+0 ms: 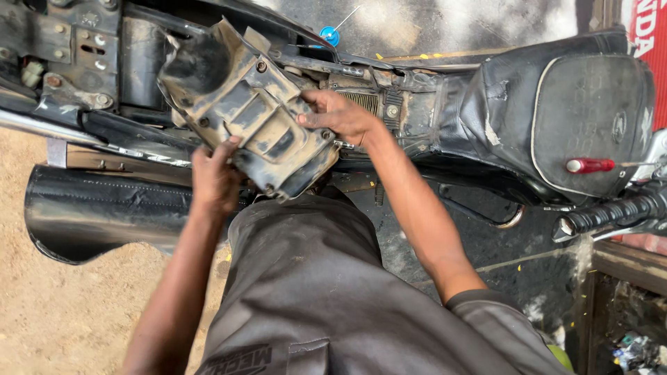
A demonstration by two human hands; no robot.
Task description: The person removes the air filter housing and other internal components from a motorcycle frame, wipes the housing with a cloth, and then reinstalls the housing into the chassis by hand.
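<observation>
Both of my hands hold a dusty black plastic motorcycle tray [243, 104], a moulded housing with screw holes, tilted above the open frame of a motorcycle [417, 104]. My left hand [214, 177] grips its near lower edge from below. Over the right side of the tray, my right hand [340, 114] presses down with curled fingers. The tray hides part of the frame beneath it. My grey trousers [313, 278] fill the foreground.
A black seat [570, 118] with a red lamp [589, 165] lies to the right, and a handlebar grip [611, 214] below it. A black exhaust [90, 212] sits at left above sandy ground [62, 312]. A blue-capped tool [329, 35] lies on the concrete beyond.
</observation>
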